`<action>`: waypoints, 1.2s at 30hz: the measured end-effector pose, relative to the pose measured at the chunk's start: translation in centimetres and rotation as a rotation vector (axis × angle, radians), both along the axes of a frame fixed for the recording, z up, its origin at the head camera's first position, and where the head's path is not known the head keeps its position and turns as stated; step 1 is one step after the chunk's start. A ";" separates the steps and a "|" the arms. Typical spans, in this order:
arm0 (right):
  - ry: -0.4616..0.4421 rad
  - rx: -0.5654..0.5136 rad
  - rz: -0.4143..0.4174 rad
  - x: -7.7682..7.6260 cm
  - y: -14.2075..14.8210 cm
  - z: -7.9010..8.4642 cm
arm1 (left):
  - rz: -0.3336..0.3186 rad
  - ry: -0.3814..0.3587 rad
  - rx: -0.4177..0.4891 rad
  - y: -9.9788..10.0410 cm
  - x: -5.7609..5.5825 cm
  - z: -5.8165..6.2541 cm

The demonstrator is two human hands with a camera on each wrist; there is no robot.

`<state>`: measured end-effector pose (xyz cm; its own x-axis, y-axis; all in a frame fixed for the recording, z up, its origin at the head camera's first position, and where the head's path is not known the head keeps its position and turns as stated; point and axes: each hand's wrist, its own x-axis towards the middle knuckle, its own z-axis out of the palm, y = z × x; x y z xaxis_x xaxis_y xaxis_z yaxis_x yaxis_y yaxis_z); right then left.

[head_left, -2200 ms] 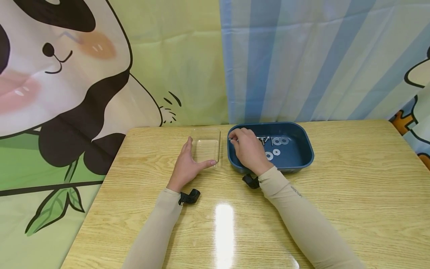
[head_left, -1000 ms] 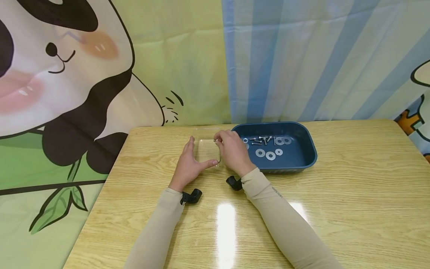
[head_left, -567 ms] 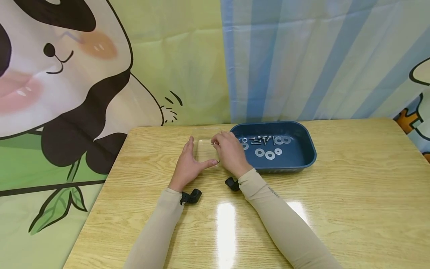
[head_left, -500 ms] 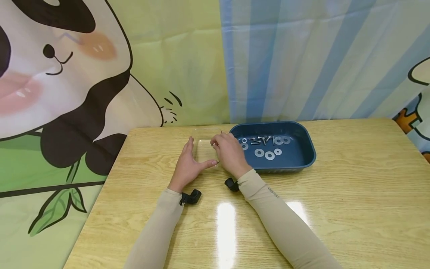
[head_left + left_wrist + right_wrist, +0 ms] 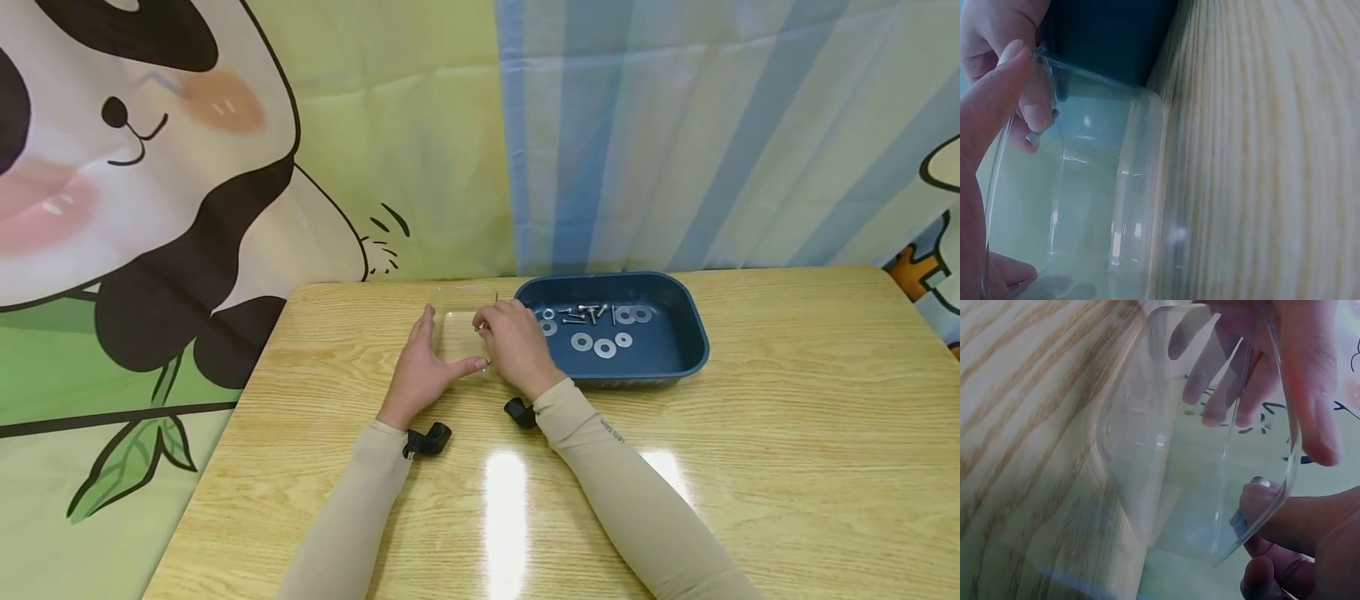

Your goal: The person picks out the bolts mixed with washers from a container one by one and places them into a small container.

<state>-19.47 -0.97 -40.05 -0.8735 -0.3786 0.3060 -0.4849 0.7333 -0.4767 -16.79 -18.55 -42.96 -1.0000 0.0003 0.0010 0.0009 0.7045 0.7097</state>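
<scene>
A clear plastic box (image 5: 465, 288) stands on the wooden table, its mouth facing up. My left hand (image 5: 422, 367) spans it, with the thumb over the near right corner of the rim and the fingers along the left wall. My right hand (image 5: 519, 346) reaches over the box's right side, thumb and forefinger pinching a small silvery metal piece (image 5: 1260, 481). That metal piece (image 5: 1033, 139) also shows below the fingertips in the left wrist view, within the box's rim. Most of it is covered by the fingers, so I cannot tell its exact kind.
Right of the clear box stands a dark blue tray (image 5: 686, 367). Several washers (image 5: 604, 348) and several bolts (image 5: 573, 317) lie in it. A printed curtain (image 5: 420, 167) hangs behind the table (image 5: 787, 417).
My right hand has moved left from the blue tray to the clear box, carrying the metal piece, and has dipped slightly lower at its right side. My left hand keeps its hold.
</scene>
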 end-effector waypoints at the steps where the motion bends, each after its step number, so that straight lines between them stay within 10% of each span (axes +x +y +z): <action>1: -0.004 -0.001 0.001 0.0 0.0 0.0 | 0.000 0.000 0.001 0.0 0.0 0.0; 36: -0.018 -0.042 -0.023 0.1 0.4 0.5 | -0.009 0.014 0.026 0.0 0.1 0.1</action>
<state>-19.32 -0.54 -39.58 -0.8873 -0.3454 0.3055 -0.4592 0.7232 -0.5159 -16.72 -18.59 -42.89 -0.9998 0.0089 0.0155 0.0174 0.6854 0.7280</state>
